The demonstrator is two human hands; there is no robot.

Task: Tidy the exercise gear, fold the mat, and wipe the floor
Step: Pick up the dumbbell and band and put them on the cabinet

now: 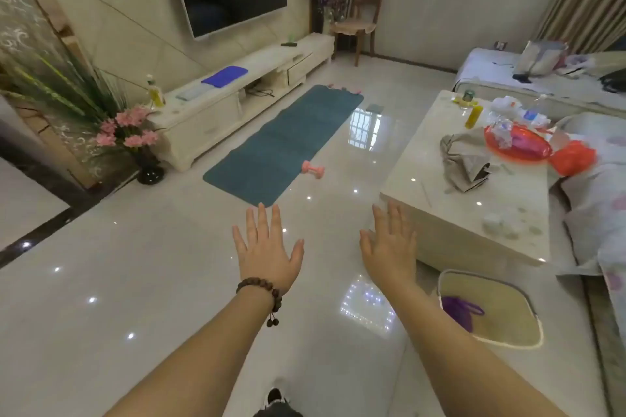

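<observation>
Both hands out in front, palms down, above glossy tile floor (135,281). L hand (267,249): fingers straight and spread, nothing in it; bead bracelet (262,291) on the wrist. R hand (389,244): fingers straight, slightly spread, nothing in it.

Teal mat (284,142): flat, unfolded, on floor ahead of L hand; near corner shows just past L fingertips, mat runs away toward far wall. Pink dumbbell (313,168): lying at mat's R edge, ahead of and between both hands. More pink gear (342,89) at mat's far end, too small to ID.

TV cabinet (237,101) ahead-left of L hand, blue cloth (225,76) on top. Coffee table (474,186) just R of R hand, cluttered. Stool (491,308) below-right of R wrist, purple item (460,310) on seat.
</observation>
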